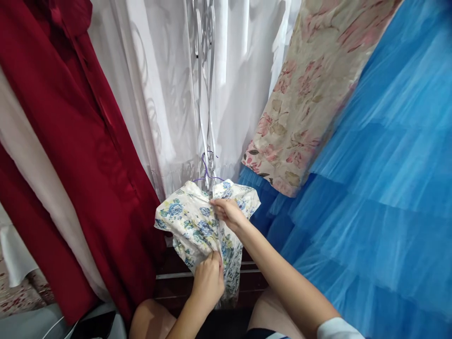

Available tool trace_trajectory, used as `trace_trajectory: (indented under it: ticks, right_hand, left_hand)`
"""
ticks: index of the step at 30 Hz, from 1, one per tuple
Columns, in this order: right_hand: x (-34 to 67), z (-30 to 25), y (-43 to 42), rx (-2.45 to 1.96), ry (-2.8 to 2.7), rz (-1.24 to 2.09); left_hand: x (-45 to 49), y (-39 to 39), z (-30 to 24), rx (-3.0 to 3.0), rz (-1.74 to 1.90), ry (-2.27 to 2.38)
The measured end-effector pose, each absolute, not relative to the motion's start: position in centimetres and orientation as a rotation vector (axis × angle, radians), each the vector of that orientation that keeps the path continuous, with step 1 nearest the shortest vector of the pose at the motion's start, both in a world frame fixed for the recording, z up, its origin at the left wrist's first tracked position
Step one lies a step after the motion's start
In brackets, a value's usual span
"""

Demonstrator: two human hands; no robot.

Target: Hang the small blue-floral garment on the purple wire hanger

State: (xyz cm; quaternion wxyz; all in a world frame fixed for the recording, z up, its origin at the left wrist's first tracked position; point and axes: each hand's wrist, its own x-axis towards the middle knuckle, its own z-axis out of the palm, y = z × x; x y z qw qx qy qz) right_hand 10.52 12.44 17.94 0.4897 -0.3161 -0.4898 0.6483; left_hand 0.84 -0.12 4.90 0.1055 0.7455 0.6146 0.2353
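A small white dress with blue flowers (197, 226) hangs on a purple wire hanger (205, 172) in front of me. My right hand (229, 212) pinches the edge of its front opening just below the neckline. Lower down, my left hand (209, 278) is closed on the same opening edge, thumb and fingers pressed together. Between the hands the edge runs nearly straight down. The dress's lower part hangs in folds and is partly hidden behind my left hand.
A white metal scroll stand (201, 94) rises behind the hanger, before white curtains (162, 84). A red gown (92, 155) hangs left; a pink-flowered cloth (293, 117) and a blue tiered tulle skirt (381, 197) hang right. A dark flat device (93, 326) lies lower left.
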Motion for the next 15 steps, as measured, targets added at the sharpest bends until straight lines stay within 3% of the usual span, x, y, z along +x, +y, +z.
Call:
trace_trajectory:
  ticks: [4,7,13,15]
  right_hand:
    - [10.2,20.5,12.8,-0.712,-1.210,1.496]
    - [10.1,20.7,12.2,-0.701,-1.235,1.422]
    - [10.1,18.7,10.0,-0.745,-1.270,1.227]
    - [10.3,18.5,9.6,-0.753,-1.299,1.174]
  left_hand:
    - [1.1,-1.0,4.1,2.206,0.639,1.790]
    - [-0.1,-0.6,4.8,2.151,0.795,1.614]
    - [-4.3,3.5,13.7,1.941,1.550,1.436]
    - [-4.9,5.0,16.9,2.089,1.566,1.369]
